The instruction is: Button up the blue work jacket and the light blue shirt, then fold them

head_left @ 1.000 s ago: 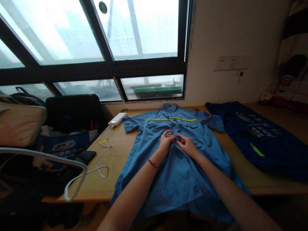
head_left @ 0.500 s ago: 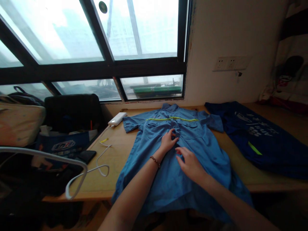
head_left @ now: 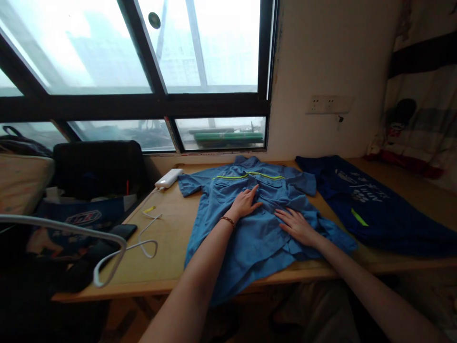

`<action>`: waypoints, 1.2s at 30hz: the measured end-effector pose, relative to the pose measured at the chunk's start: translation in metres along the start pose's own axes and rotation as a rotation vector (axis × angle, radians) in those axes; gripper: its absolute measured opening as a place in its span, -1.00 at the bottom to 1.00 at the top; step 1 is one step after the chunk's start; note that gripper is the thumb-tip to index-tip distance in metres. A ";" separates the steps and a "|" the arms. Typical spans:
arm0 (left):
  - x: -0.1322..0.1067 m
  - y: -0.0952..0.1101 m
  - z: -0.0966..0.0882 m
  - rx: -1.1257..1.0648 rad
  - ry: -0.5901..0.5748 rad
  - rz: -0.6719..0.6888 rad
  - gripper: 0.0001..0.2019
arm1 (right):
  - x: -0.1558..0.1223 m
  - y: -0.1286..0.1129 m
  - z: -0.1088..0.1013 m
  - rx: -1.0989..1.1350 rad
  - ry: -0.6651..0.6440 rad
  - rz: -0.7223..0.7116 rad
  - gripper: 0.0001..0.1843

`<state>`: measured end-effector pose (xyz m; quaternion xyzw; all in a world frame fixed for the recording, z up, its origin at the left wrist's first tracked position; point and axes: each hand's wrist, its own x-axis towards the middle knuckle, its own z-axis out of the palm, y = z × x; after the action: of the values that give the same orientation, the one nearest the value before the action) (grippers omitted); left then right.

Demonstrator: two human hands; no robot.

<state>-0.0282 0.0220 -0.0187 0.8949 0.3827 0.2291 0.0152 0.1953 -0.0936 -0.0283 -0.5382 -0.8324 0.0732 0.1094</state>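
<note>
A light blue short-sleeved shirt (head_left: 250, 233) with a yellow-green chest stripe lies front-up on the wooden table (head_left: 171, 238), its hem over the near edge. My left hand (head_left: 245, 203), with a bead bracelet at the wrist, rests flat on the shirt's chest, fingers stretched out. My right hand (head_left: 297, 225) lies flat on the shirt's right side, fingers spread, beside bunched cloth. Neither hand holds anything.
A dark blue printed garment (head_left: 371, 209) lies to the right on the table. A white power bank (head_left: 168, 177) and its cable (head_left: 144, 233) sit at the left. Bags (head_left: 82, 190) and a white hanger (head_left: 71, 233) crowd the left side. A window and a wall socket (head_left: 328, 103) are behind.
My hands left the shirt's button line and opened flat. The right hand slid down and to the right. The shirt's lower part was drawn up onto the table.
</note>
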 end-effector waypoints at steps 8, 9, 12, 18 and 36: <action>-0.036 0.072 0.008 0.091 0.127 -0.339 -0.41 | 0.004 0.008 -0.003 0.081 0.144 -0.099 -0.45; -0.047 0.083 0.008 0.075 0.093 -0.314 -0.42 | 0.002 0.007 -0.004 0.107 0.180 -0.128 -0.44; -0.081 0.107 0.000 0.024 -0.089 -0.165 -0.35 | -0.006 0.000 -0.012 0.170 0.292 -0.186 -0.48; -0.117 0.097 -0.031 -0.043 -0.284 -0.004 -0.50 | -0.039 -0.024 -0.018 0.126 0.133 -0.272 -0.22; -0.103 0.084 -0.069 -0.221 -0.234 -0.171 -0.73 | -0.039 -0.041 -0.026 0.585 0.206 -0.042 -0.82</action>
<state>-0.0625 -0.1186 0.0190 0.8725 0.4254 0.1622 0.1774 0.1816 -0.1459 0.0024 -0.4712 -0.7715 0.2525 0.3449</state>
